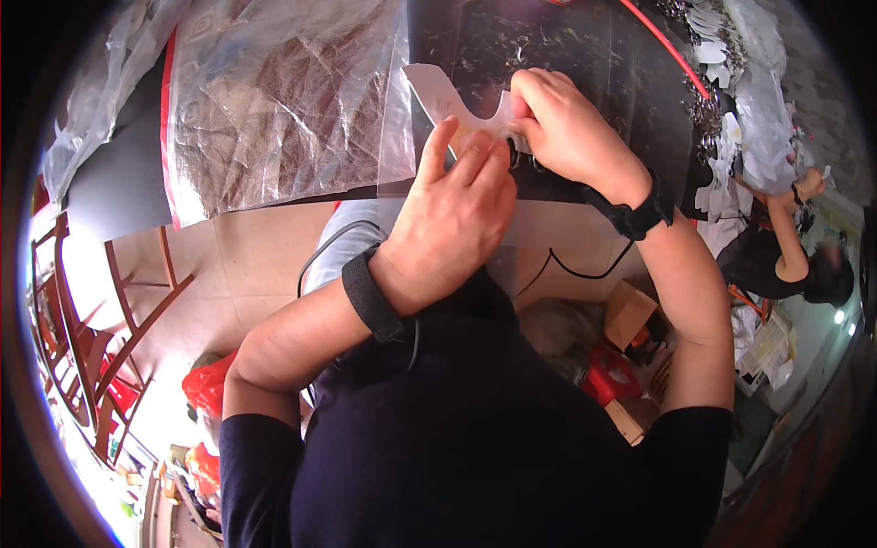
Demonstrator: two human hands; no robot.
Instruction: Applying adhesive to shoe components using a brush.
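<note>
A white card [427, 89] with a curved notch in its upper edge is held up over the near edge of the dark table. My left hand [454, 203] is at its lower left, index finger pointing up and the other fingers bent against the card; the thumb is hidden. My right hand [577, 130] pinches the card's right end between thumb and curled fingers. Just below that pinch, a small black loop [513, 152] shows by the card, partly covered by the fingers. Each wrist wears a black band.
Crinkled clear plastic [283, 100] covers the table's left part. A red cord [671, 50] and a heap of white tags with small metal pieces [717, 55] lie at the right. Another person [790, 233] works at far right. A wooden rack [110, 310] and cardboard box [630, 313] stand below.
</note>
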